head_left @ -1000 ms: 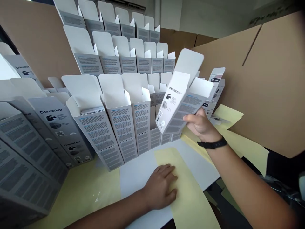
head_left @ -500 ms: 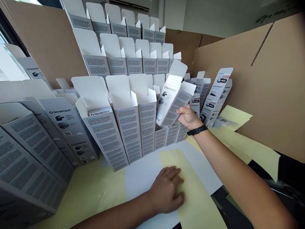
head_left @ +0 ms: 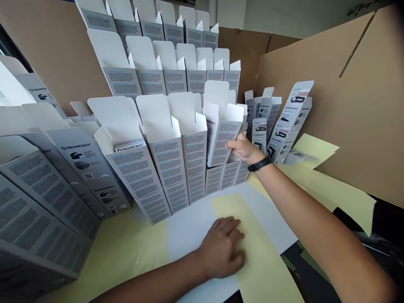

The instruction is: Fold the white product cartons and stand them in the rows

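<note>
On my feed, the right hand (head_left: 244, 150) is up at the front of the rows, holding an open white-and-grey carton (head_left: 224, 130) with its top flaps standing apart. The carton is just left of that hand and slightly above it. Its long axis is close to upright with a small lean, and its lower end sits among the tops of the shorter cartons (head_left: 222, 174) in the row beneath. The fingers (head_left: 232, 145) seem to wrap the carton's right edge, pinching it against the thumb, though the carton hides part of the grip from this camera, so I can't be sure. The right hand is clearly the nearer one to it. The left hand (head_left: 221, 248) lies well below, flat on a pale yellow paper strip (head_left: 263, 263) that crosses a white sheet (head_left: 189, 240), with its fingers (head_left: 232, 229) slightly spread and pressing down. A black wristband (head_left: 259, 164) circles the right wrist. To the left stand ranks of SilverCrest cartons (head_left: 75, 168), and to the right, more printed cartons (head_left: 290, 122) lean near a brown cardboard wall (head_left: 331, 97).
</note>
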{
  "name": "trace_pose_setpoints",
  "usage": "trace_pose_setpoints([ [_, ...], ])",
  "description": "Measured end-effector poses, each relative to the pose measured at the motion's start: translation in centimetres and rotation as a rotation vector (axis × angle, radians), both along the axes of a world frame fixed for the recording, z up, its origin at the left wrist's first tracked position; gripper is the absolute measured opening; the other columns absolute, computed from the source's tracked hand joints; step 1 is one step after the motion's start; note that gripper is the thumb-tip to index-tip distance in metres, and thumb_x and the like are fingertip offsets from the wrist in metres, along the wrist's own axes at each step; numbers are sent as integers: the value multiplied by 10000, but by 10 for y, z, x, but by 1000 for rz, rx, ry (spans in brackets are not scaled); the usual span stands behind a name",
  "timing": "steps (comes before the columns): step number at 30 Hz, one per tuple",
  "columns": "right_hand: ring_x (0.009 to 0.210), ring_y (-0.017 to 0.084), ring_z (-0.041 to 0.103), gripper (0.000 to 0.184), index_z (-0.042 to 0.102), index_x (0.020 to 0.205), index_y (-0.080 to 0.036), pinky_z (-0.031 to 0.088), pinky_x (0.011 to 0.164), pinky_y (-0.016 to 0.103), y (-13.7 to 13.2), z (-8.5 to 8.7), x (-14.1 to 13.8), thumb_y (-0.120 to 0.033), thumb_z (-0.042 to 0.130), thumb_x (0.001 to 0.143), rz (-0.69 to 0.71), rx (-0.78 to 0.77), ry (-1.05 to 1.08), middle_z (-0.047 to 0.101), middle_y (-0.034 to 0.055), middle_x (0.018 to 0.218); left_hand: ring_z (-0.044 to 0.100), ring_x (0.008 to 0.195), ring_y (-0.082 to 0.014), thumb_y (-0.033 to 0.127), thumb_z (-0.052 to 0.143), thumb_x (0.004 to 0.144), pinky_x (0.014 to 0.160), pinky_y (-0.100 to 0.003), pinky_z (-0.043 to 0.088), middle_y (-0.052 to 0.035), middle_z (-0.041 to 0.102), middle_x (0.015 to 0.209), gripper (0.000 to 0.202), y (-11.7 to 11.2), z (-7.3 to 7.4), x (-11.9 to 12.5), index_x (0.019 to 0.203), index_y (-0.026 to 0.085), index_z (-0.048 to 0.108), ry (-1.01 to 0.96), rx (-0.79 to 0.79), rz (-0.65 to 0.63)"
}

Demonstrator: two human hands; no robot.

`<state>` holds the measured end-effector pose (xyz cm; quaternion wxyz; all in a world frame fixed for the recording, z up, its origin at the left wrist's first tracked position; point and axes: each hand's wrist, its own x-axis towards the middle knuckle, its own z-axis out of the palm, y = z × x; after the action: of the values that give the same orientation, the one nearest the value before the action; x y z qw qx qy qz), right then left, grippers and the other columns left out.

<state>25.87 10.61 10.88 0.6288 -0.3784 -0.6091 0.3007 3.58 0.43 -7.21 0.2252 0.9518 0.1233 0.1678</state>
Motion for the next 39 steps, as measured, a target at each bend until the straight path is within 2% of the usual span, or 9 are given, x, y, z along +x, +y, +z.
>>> trace_pose_setpoints([
  [9,1130,275,649,575,550,1191,-223,503,1036,462,8,-12,-1,-201,662,627,44,66,-168,699,36,1154,448,1421,-361,346,627,791,1181,-537,364,-146,516,1506,490,1,-2,1,1242,154,637,-14,3,-9],
  [15,1300,284,564,780,413,1398,-217,433,1145,482,5,-10,-6,-205,703,674,21,125,-285,603,75,1365,443,1426,-360,356,622,797,1184,-537,359,-145,515,1507,495,0,1,0,1249,156,635,3,-6,-9],
  [23,1430,276,447,855,315,1518,-225,346,1227,471,3,-18,-7,-300,733,776,-45,189,-378,480,91,1512,428,1441,-351,342,621,790,1195,-516,349,-148,508,1513,504,0,3,1,1256,148,635,24,-17,-7],
  [28,1472,302,366,961,173,1592,-285,332,1218,524,-15,-28,-8,-334,732,811,-151,194,-427,316,85,1615,430,1439,-348,345,625,791,1196,-510,348,-145,512,1509,504,0,3,1,1256,152,633,16,-17,-7],
  [31,1428,323,400,942,102,1598,-333,423,1126,554,-43,-42,-9,-368,682,856,-352,231,-478,323,100,1593,426,1440,-348,341,626,792,1201,-511,339,-148,504,1512,504,1,2,0,1259,153,627,13,-19,1],
  [34,1415,335,388,716,249,1553,-319,443,1091,552,-83,-64,-14,-342,578,918,-566,236,-553,361,122,1533,422,1436,-352,335,631,790,1196,-519,339,-151,487,1518,504,1,2,-1,1262,160,615,7,-10,-6],
  [35,1415,338,386,642,319,1528,-305,420,1111,564,-98,-74,-16,-321,556,932,-557,206,-579,386,130,1507,420,1432,-357,333,634,788,1188,-524,345,-153,482,1515,501,1,2,-1,1258,164,613,1,0,-4],
  [37,1330,315,504,502,516,1424,-308,458,1101,525,-124,-96,-20,-298,579,926,-443,128,-658,528,111,1396,461,1372,-364,333,652,768,1138,-529,391,-162,521,1441,482,0,3,0,1222,173,619,-22,25,24],
  [39,1272,293,585,384,651,1308,-310,513,1069,473,-145,-118,-21,-360,608,930,-251,-29,-750,597,86,1380,548,1209,-344,342,677,738,1030,-506,469,-153,591,1252,441,-2,6,1,1145,180,634,-34,57,77],
])
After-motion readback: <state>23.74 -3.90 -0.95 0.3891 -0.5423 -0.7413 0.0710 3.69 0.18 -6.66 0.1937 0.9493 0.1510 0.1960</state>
